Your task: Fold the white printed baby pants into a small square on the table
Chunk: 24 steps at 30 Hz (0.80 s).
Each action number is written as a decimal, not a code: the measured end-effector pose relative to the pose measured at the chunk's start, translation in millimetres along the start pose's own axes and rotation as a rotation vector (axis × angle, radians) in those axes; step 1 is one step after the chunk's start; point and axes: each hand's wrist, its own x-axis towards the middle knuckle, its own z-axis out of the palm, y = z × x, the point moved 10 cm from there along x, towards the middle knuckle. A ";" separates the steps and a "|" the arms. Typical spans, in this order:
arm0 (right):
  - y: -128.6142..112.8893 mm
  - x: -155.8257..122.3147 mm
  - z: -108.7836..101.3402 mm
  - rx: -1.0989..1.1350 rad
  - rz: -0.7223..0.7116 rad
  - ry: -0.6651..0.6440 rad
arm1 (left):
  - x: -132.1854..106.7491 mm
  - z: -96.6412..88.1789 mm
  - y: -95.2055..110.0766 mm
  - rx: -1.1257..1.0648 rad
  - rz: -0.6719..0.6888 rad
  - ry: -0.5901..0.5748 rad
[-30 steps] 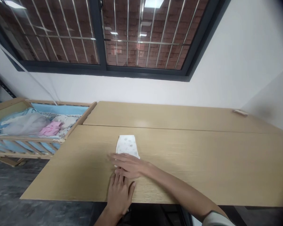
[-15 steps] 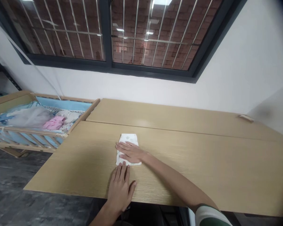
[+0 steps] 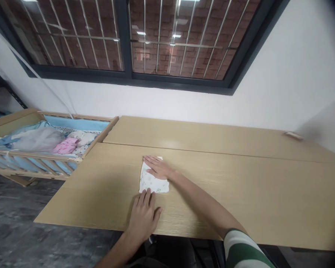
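A white cloth (image 3: 153, 184) with a small faint print lies flat on the light wooden table (image 3: 229, 197), folded into a rough square. My right hand (image 3: 158, 167) rests flat over its far part, fingers stretched out to the left, covering some of the upper half. At the cloth's near edge, the fingertips of my left hand (image 3: 144, 214) touch or almost touch it. That hand lies palm down on the table with the thumb spread out to the right. Neither hand grips anything.
Left of the table stands a wooden crib (image 3: 80, 160) with blue lining, white netting and a pink cloth (image 3: 66, 145) inside. A small pale object (image 3: 293, 135) lies at the table's far right. Behind are a white wall and a barred window (image 3: 178, 41).
My right hand has slid away from me across the cloth, from its middle to its far part, baring more of the near half. My left hand has stayed almost still.
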 end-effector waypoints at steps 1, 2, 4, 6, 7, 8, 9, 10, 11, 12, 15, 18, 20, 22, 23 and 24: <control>-4.8 -4.7 -5.9 -0.011 0.009 0.031 | 6.3 -1.4 -7.7 -0.035 0.027 -0.035; -10.1 -11.6 -13.3 -0.022 0.025 0.066 | 12.3 -3.4 -16.7 -0.077 0.062 -0.067; -21.7 -31.8 -28.4 -0.036 0.072 0.130 | 21.5 -9.4 -37.0 -0.158 0.141 -0.105; -34.4 -57.7 -36.9 -0.027 0.117 0.145 | 25.7 -14.9 -57.9 -0.209 0.193 -0.104; -40.7 -71.1 -36.8 -0.015 0.132 0.128 | 26.0 -15.7 -66.5 -0.227 0.208 -0.101; -46.4 -84.0 -34.1 -0.004 0.143 0.103 | 25.4 -14.9 -72.9 -0.243 0.217 -0.101; -51.4 -95.8 -30.0 0.001 0.150 0.079 | 24.2 -13.1 -76.9 -0.259 0.223 -0.103; -55.2 -106.1 -25.1 -0.002 0.157 0.064 | 22.9 -10.6 -78.9 -0.271 0.225 -0.104; -57.9 -114.5 -20.4 -0.012 0.162 0.060 | 21.9 -7.9 -79.2 -0.279 0.224 -0.106; -59.8 -120.7 -16.7 -0.025 0.163 0.072 | 21.5 -5.4 -78.6 -0.283 0.217 -0.106; -60.1 -127.4 -12.2 -0.048 0.171 0.148 | 27.3 -2.0 -79.3 -0.300 0.146 -0.096; -50.7 -119.8 -19.5 -0.014 0.230 0.219 | 45.6 -6.6 -90.5 -0.371 0.007 -0.049; -41.0 -109.6 -31.6 0.025 0.277 0.273 | 63.9 -11.5 -99.8 -0.410 -0.063 -0.014; -30.0 -96.6 -46.4 0.054 0.308 0.338 | 85.8 -15.5 -108.4 -0.416 -0.099 0.009; -23.2 -89.8 -53.4 0.061 0.325 0.372 | 97.3 -16.5 -112.7 -0.411 -0.111 0.016; -15.8 -82.7 -59.2 0.064 0.341 0.401 | 108.4 -16.5 -117.3 -0.404 -0.125 0.021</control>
